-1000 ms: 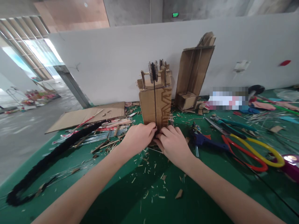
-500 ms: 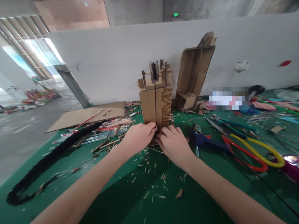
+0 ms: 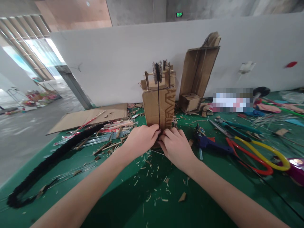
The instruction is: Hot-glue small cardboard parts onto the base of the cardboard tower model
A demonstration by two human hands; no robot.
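A tall cardboard tower stands upright on the green table, with small wheels on a wooden axle at its top. A thin black string runs from the wheels straight down the tower's front. My left hand and my right hand meet at the tower's base, fingers pinched together where the string ends. The fingertips hide the string's lower end.
A second open cardboard box leans on the white wall. Flat cardboard and a long black braid lie left. Right lie a blue glue gun, scissors with red and yellow handles and teal pliers. Wood chips litter the table.
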